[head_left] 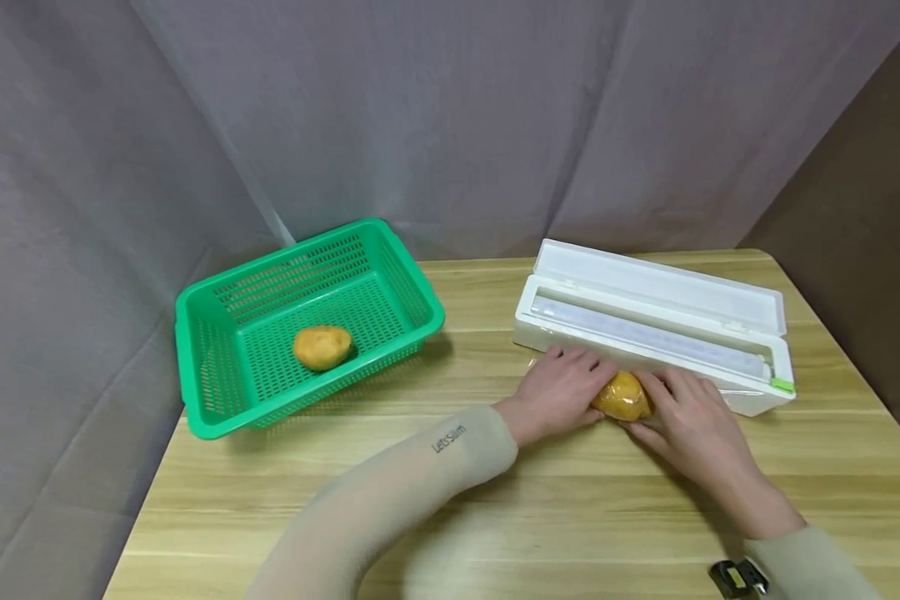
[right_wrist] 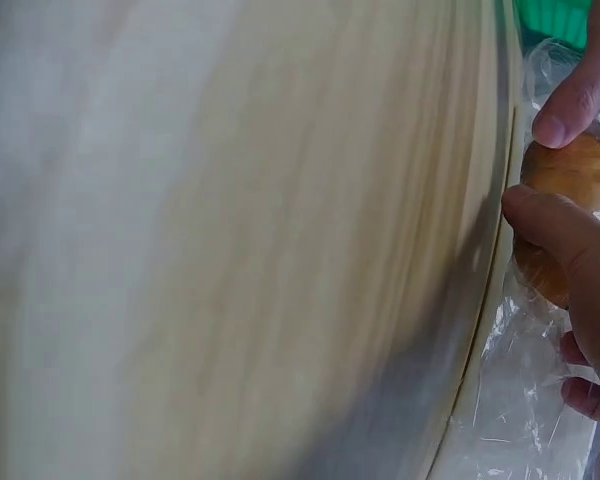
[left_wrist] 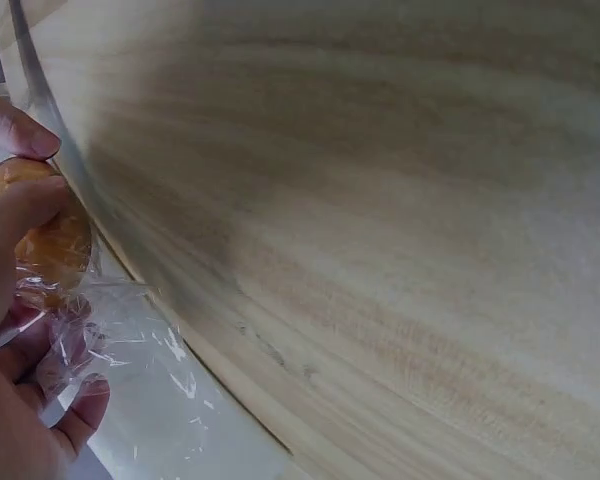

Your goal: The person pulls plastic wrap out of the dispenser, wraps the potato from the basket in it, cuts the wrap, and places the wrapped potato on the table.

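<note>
A yellow-brown potato (head_left: 624,397) with clear cling film over it lies between both hands, close in front of the white film dispenser (head_left: 527,327). My left hand (head_left: 558,392) holds it from the left, my right hand (head_left: 693,425) from the right. In the left wrist view, thumbs sit on the near side of the potato (left_wrist: 65,250), and crumpled cling film (left_wrist: 145,345) spreads about the left fingers. The right wrist view has both thumbs against the potato (right_wrist: 570,175), with a loose sheet of film (right_wrist: 525,400) below it.
The dispenser's lid (head_left: 660,287) stands open, showing the film roll (head_left: 645,335); a green slide cutter (head_left: 782,385) sits at its right end. On the left, a green plastic basket (head_left: 412,337) holds another potato (head_left: 322,347). Everything stands on a wooden table (head_left: 570,525) before grey curtains.
</note>
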`<state>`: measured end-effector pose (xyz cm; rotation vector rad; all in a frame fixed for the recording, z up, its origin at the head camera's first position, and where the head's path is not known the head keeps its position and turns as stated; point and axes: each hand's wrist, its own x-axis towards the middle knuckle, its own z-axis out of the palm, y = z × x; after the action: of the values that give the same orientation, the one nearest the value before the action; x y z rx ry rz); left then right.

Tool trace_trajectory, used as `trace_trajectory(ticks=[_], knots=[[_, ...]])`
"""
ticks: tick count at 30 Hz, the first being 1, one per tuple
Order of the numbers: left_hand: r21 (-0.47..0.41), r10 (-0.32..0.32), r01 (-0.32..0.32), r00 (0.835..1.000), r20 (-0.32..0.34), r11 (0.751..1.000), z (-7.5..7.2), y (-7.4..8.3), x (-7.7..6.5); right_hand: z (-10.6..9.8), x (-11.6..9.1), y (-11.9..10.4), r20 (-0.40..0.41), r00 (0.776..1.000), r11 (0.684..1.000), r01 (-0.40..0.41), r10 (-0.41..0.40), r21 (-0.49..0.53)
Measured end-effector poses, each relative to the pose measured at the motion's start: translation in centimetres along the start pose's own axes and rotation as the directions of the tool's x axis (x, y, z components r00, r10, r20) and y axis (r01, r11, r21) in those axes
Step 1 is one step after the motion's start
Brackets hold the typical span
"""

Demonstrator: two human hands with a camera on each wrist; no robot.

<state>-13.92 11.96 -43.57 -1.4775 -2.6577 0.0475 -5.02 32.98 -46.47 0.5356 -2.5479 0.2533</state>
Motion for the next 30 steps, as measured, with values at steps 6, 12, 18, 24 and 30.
trace_trajectory(ticks=[6, 12, 18, 24, 30], knots=[[0.031, 0.014, -0.013, 0.999, -0.034, 0.999, 0.6, -0.2, 0.2, 0.3, 0.1, 0.0, 0.012, 1.000, 1.000, 0.000, 0.000, -0.009], [0.066, 0.038, -0.034, 0.998, -0.057, 0.997, 1.1, -0.3, 0.2, 0.3, 0.0, -0.2, 0.047, 0.999, 1.000, -0.021, 0.021, 0.004], [0.077, 0.045, -0.041, 0.998, -0.051, 0.996, 1.2, -0.3, 0.2, 0.1, -0.1, -0.2, 0.083, 0.996, 0.999, -0.032, 0.031, 0.014], [0.063, 0.040, -0.037, 0.998, -0.049, 0.997, 1.3, -0.4, 0.4, -0.2, 0.2, -0.3, 0.087, 0.996, 1.000, -0.013, 0.013, -0.002], [0.033, 0.026, -0.025, 0.999, -0.023, 0.999, 1.3, -0.4, 0.6, -0.2, 0.3, -0.1, 0.085, 0.996, 1.000, 0.006, -0.005, -0.012]])
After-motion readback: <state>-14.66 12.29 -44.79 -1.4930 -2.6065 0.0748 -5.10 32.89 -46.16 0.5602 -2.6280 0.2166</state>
